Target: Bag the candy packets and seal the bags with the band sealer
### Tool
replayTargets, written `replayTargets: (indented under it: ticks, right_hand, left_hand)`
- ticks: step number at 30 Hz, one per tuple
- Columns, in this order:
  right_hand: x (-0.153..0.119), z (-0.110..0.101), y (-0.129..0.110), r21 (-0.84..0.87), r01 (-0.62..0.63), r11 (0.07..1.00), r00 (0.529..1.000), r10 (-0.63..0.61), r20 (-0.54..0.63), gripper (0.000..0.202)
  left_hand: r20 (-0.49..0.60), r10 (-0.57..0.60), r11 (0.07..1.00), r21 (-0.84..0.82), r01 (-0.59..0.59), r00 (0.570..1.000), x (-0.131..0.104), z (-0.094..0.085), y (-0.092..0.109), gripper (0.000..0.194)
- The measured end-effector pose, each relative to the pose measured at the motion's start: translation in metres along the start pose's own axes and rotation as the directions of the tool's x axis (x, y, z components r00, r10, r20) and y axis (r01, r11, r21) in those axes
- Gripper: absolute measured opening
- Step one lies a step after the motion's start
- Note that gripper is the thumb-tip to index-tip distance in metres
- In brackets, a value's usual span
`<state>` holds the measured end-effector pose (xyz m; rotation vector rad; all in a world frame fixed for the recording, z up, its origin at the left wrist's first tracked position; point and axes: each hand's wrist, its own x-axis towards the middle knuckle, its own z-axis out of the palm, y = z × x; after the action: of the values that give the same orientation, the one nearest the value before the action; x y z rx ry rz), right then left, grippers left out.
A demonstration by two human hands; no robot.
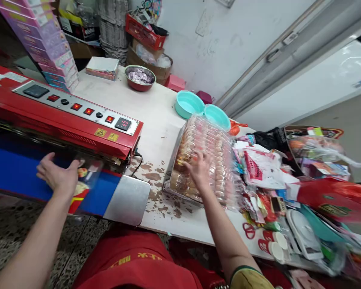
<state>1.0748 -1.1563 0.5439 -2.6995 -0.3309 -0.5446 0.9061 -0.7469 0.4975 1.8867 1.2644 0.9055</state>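
Note:
On the left, a red sealing machine (63, 116) with lit buttons stands over a blue conveyor belt (18, 160). My left hand (57, 174) is above the belt with its fingers spread, its thumb beside a clear plastic packet (86, 176) that has red and yellow contents. At the centre, a shallow box (170, 176) holds rows of small items in clear wrapping (219, 164). My right hand (201, 166) is spread over these wrapped rows, fingertips at or just above the plastic; contact is hard to make out.
Two turquoise basins (189, 105) and a metal bowl (140, 78) stand at the back. Stacked boxes (52, 48) rise behind the machine. Bags, paper cups (272, 249), red scissors (249, 230) and a white device (303, 233) crowd the right side.

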Motion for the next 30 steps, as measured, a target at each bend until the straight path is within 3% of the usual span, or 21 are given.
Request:
replayTargets:
  ticks: [2,5,7,9,12,15,18,20,23,25,27,30]
  right_hand:
    - [0.022,-0.017,0.047,-0.195,-0.017,0.981,0.999,0.027,0.047,0.04]
    - [0.046,-0.018,0.08,-0.239,0.068,0.969,0.977,-0.016,0.213,0.014]
    - [0.053,-0.016,0.081,-0.153,0.157,0.976,0.956,-0.111,0.271,0.015]
    - [0.055,-0.022,0.072,0.015,0.226,0.974,0.944,-0.223,0.243,0.018]
    - [0.053,-0.05,0.046,0.337,0.252,0.907,0.927,-0.326,0.184,0.018]
    - [0.05,-0.093,0.007,0.502,0.223,0.836,0.925,-0.344,0.162,0.015]
    - [0.043,-0.128,-0.037,0.577,0.235,0.782,0.908,-0.388,0.157,0.01]
    - [0.037,-0.136,-0.06,0.657,0.18,0.732,0.881,-0.418,0.224,0.008]
    - [0.023,-0.117,-0.08,0.769,-0.052,0.637,0.855,-0.37,0.364,0.01]
    - [0.012,-0.09,-0.085,0.793,-0.244,0.559,0.848,-0.273,0.454,0.013]
    - [-0.002,-0.061,-0.089,0.775,-0.414,0.477,0.821,-0.171,0.544,0.017]
    - [-0.027,-0.023,-0.099,0.722,-0.576,0.383,0.761,-0.071,0.645,0.022]
  left_hand:
    - [-0.022,0.262,0.96,0.109,-0.258,0.965,-0.015,-0.002,0.005,0.072]
    - [0.127,0.435,0.897,0.022,-0.441,0.891,-0.06,-0.001,0.022,0.051]
    - [0.243,0.474,0.877,-0.039,-0.48,0.846,-0.091,0.003,0.032,0.036]
    - [0.338,0.482,0.872,-0.09,-0.482,0.809,-0.117,0.007,0.041,0.029]
    - [0.444,0.503,0.863,-0.229,-0.45,0.741,-0.14,0.009,0.061,0.024]
    - [0.537,0.504,0.853,-0.434,-0.29,0.676,-0.149,0.011,0.101,0.031]
    - [0.636,0.493,0.788,-0.616,0.006,0.593,-0.145,0.016,0.154,0.062]
    - [0.717,0.475,0.724,-0.648,0.237,0.511,-0.137,0.02,0.183,0.068]
    - [0.849,0.341,0.673,-0.52,0.526,0.403,-0.128,0.02,0.197,0.045]
    - [0.892,0.188,0.645,-0.428,0.633,0.412,-0.127,0.019,0.185,0.037]
    - [0.872,0.057,0.611,-0.416,0.674,0.487,-0.13,0.019,0.161,0.036]
    - [0.773,-0.055,0.63,-0.464,0.623,0.632,-0.135,0.023,0.117,0.035]
